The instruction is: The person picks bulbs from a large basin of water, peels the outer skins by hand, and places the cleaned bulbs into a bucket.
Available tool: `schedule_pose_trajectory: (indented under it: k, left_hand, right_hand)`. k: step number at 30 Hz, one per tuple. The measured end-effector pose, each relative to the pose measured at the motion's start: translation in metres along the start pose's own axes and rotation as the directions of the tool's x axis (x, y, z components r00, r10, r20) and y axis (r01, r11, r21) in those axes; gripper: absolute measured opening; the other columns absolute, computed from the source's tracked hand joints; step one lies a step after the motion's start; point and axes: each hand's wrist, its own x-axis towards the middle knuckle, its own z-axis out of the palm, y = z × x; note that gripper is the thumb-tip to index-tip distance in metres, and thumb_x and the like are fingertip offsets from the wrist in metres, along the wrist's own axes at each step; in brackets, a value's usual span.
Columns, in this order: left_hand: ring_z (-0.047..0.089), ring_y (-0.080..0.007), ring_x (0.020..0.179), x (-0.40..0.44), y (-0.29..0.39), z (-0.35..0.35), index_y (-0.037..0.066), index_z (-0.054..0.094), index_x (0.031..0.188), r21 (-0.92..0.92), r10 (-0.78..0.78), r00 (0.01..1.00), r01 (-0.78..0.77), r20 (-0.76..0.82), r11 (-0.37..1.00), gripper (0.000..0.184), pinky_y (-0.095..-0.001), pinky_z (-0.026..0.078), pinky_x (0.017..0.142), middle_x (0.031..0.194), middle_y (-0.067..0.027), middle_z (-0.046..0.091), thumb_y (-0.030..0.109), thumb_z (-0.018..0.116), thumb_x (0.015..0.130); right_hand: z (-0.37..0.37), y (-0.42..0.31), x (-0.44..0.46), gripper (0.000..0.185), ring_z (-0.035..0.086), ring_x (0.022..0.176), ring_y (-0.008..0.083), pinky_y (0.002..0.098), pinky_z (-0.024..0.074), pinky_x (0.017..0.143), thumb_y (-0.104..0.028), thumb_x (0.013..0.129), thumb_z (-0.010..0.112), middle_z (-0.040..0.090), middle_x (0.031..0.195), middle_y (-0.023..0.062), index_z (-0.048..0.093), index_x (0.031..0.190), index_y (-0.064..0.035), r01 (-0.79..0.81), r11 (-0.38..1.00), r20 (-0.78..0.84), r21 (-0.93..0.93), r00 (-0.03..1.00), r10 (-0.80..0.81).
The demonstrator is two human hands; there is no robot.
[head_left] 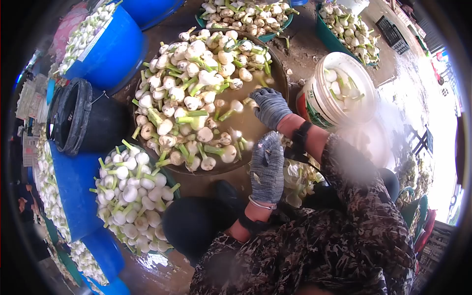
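Observation:
My left hand (267,167), in a wet grey glove, is closed beside the right rim of a wide round basin (284,73); what it holds is too unclear to name. Farther forward, my right hand (271,107), gloved too, reaches over that rim with its fingers curled. A pale bulb shows at its fingertips, but the grip is not clear. Garlic bulbs (189,93) with cut green stems fill much of the basin, with murky brown water (248,120) at its right side.
A white bucket (307,101) holding some bulbs stands right of my right hand. Cleaned garlic (130,191) is heaped at the lower left. A black bucket (105,118) and blue tubs (110,46) are on the left. Peelings (297,182) lie beside my left hand.

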Motion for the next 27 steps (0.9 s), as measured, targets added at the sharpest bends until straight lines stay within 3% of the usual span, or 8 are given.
schedule_pose_trajectory:
  k: [5,7,12,16,21,23,25,27]
  left_hand:
    - [0.055,-0.0172,0.11,0.001,0.004,-0.006,-0.002,0.054,0.124,-0.183,-0.091,0.994,0.078,-0.065,0.98,0.027,-0.0303,0.042,0.1,0.12,-0.0103,0.057,0.008,0.047,0.1]
    - [0.055,-0.017,0.111,-0.001,0.008,-0.007,-0.001,0.054,0.124,-0.17,-0.08,0.996,0.072,-0.044,0.983,0.027,-0.0302,0.042,0.1,0.121,-0.0104,0.057,0.005,0.048,0.099]
    - [0.055,-0.02,0.114,0.003,-0.016,-0.004,0.0,0.048,0.131,0.306,0.248,0.968,-0.229,-0.027,0.924,0.033,-0.0306,0.043,0.101,0.126,-0.012,0.055,0.014,0.044,0.102]
    - [0.065,-0.0211,0.09,0.012,-0.029,0.015,0.008,0.038,0.139,-0.596,-0.412,0.911,0.34,0.016,0.728,0.045,-0.0349,0.053,0.082,0.114,-0.0116,0.062,0.026,0.049,0.1]
    - [0.063,-0.0241,0.101,0.013,-0.02,0.038,0.01,0.044,0.135,-0.652,-0.325,0.838,0.546,0.439,0.527,0.039,-0.0385,0.055,0.084,0.118,-0.0124,0.06,0.028,0.047,0.1]
    - [0.063,-0.0242,0.103,0.012,-0.026,0.047,0.01,0.045,0.134,-0.675,-0.191,0.874,0.469,0.446,0.57,0.037,-0.0387,0.055,0.087,0.118,-0.0114,0.06,0.021,0.051,0.099]
    - [0.062,-0.0243,0.103,0.005,-0.022,0.056,0.01,0.046,0.132,-0.645,-0.205,0.893,0.433,0.4,0.63,0.038,-0.0379,0.055,0.088,0.119,-0.0108,0.059,0.013,0.057,0.096]
    - [0.061,-0.0239,0.105,0.001,-0.02,0.064,0.01,0.048,0.129,-0.599,-0.194,0.944,0.321,0.268,0.734,0.037,-0.038,0.055,0.087,0.121,-0.0096,0.058,0.012,0.059,0.094]
  right_hand:
    - [0.059,-0.003,0.034,0.029,0.06,0.11,0.0299,0.0445,0.0465,0.094,-0.021,0.088,0.055,0.064,0.117,0.0142,0.064,0.115,-0.0137,0.085,0.942,-0.046,-0.325,0.993,-0.106]
    - [0.055,0.008,0.043,0.027,0.065,0.1,0.0293,0.0446,0.0482,0.09,-0.023,0.091,0.053,0.068,0.109,0.0131,0.064,0.113,-0.0134,-0.116,0.985,0.292,-0.124,0.945,0.148]
    - [0.015,0.053,0.012,0.029,0.067,0.083,0.0326,0.0418,0.0512,0.072,-0.028,0.089,0.066,0.068,0.087,0.0197,0.064,0.106,-0.0044,-0.364,0.807,-0.055,0.465,0.898,0.436]
    - [-0.05,0.055,-0.048,0.023,0.065,0.075,0.0172,0.0285,0.0543,0.069,-0.022,0.094,0.064,0.069,0.091,0.0065,0.066,0.101,-0.0003,-0.361,-0.315,0.478,0.878,0.696,0.536]
    - [-0.085,0.043,-0.122,0.018,0.066,0.074,0.0204,0.0317,0.0567,0.069,-0.016,0.091,0.066,0.068,0.091,0.0092,0.066,0.101,-0.0019,-0.297,-0.649,0.622,0.701,0.699,0.352]
    - [-0.1,0.043,-0.138,0.022,0.066,0.081,0.0175,0.0306,0.0559,0.075,-0.015,0.092,0.065,0.069,0.093,0.0106,0.064,0.108,-0.001,-0.386,-0.426,0.561,0.818,0.695,0.45]
    - [-0.109,0.045,-0.158,0.021,0.066,0.086,0.0148,0.0308,0.055,0.078,-0.014,0.094,0.062,0.068,0.089,0.0091,0.063,0.11,-0.0008,-0.351,0.386,0.062,0.853,0.803,0.593]
    - [-0.126,0.039,-0.176,0.019,0.066,0.083,0.0176,0.0324,0.0546,0.077,-0.014,0.092,0.063,0.067,0.087,0.0097,0.064,0.107,-0.0023,-0.233,0.46,-0.089,0.857,0.811,0.578]
